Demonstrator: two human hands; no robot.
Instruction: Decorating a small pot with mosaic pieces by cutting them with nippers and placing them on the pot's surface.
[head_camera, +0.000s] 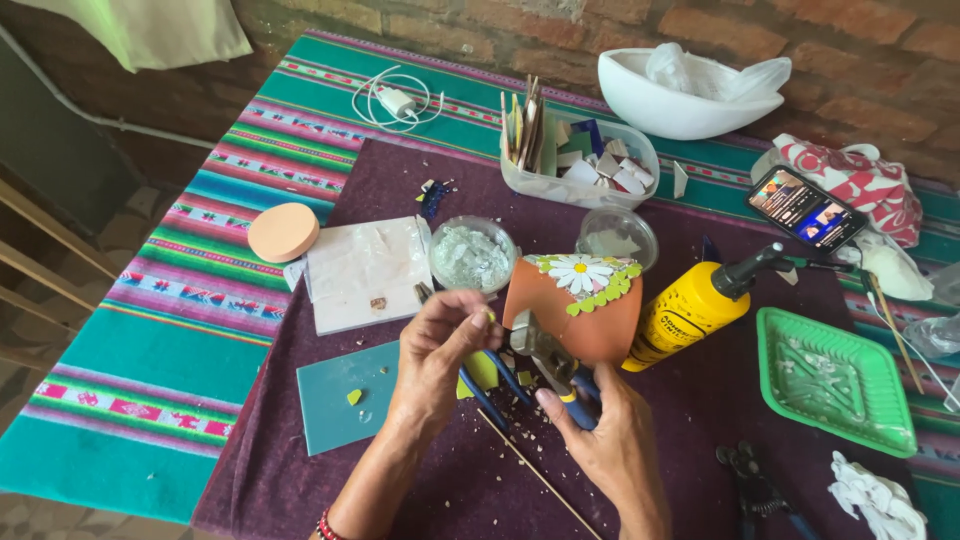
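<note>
A: What are the hands busy with?

B: The right hand (610, 440) is wrapped around the blue handles of a pair of tile nippers (548, 365), fingers closed tight on them. The metal head points far and left, toward the left hand.

A: And the left hand (440, 350)?

B: Its fingertips are pinched together on a small yellow-green tile piece (481, 370), right at the nippers' head. How much of the piece sits between the blades, I cannot tell.

A: Where is all this on the table?

B: Near the middle, over a dark purple cloth (400, 180) sprinkled with tiny chips. Just beyond the hands lies a terracotta pot (580, 310) on its side, with a white daisy and green leaf bits stuck on it.

A: What else is around?

B: Left of the hands, a teal tile (335, 400) lies flat with a small yellow chip on it. Farther left and back, a white slab (365, 270) and a round peach sponge (283, 232). A round tub of pale shards (472, 255) stands behind the left hand. Right of the pot lies a yellow glue bottle (690, 310), then a green tray (835, 380). A thin wooden stick (535, 470) runs near the wrists, and a second pair of pliers (755, 490) lies near right.
</note>
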